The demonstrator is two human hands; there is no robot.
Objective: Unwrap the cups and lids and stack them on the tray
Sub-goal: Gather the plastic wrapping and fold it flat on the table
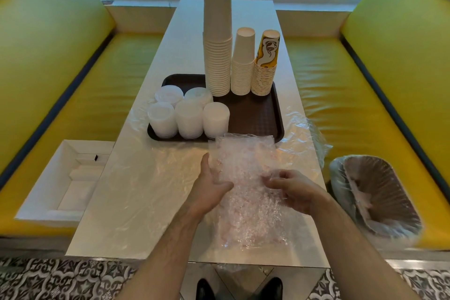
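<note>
A dark brown tray (258,114) lies mid-table. On its far side stand a tall stack of plain paper cups (217,39), a shorter plain stack (243,63) and a printed stack (266,66). Several stacks of white lids (190,114) fill its near left part. In front of the tray lies a clear plastic bag of small clear items (246,185). My left hand (209,190) rests flat against the bag's left side, fingers apart. My right hand (292,187) pinches the plastic at the bag's right side.
Loose clear wrap (151,178) is spread on the white table, and more wrap (306,134) hangs off the right edge. A lined waste bin (375,192) stands on the right yellow bench. An open white box (70,178) sits on the left bench.
</note>
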